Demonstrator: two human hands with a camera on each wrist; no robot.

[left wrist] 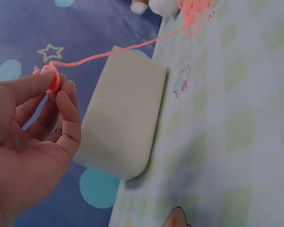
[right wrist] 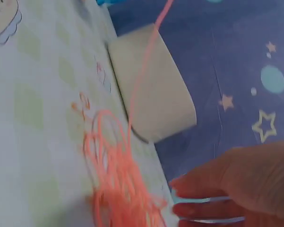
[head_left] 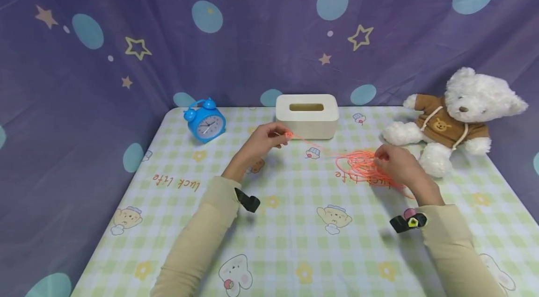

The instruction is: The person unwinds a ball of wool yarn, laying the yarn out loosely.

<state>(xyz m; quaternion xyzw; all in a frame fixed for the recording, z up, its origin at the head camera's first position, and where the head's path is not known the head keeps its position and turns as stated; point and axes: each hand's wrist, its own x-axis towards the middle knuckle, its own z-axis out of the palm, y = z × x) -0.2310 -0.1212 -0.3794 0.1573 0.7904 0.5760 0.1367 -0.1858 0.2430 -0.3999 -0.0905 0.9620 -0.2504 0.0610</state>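
Observation:
Coral-orange yarn (head_left: 360,166) lies in a loose tangle on the table, right of the middle. My left hand (head_left: 266,140) pinches a small wound bundle of the yarn (left wrist: 51,80) between thumb and fingertips, in front of the tissue box. From that bundle a single strand (left wrist: 118,52) runs across to the tangle. My right hand (head_left: 397,163) is at the right side of the tangle, its fingertips right beside the loops in the right wrist view. Those fingers (right wrist: 203,182) are loosely extended, with gaps between them.
A white tissue box (head_left: 307,124) stands at the back middle. To its left is a blue alarm clock (head_left: 206,121). A white teddy bear (head_left: 455,119) in a brown top sits at the back right. A checked cloth (head_left: 290,250) covers the table, and a purple curtain (head_left: 261,54) hangs behind.

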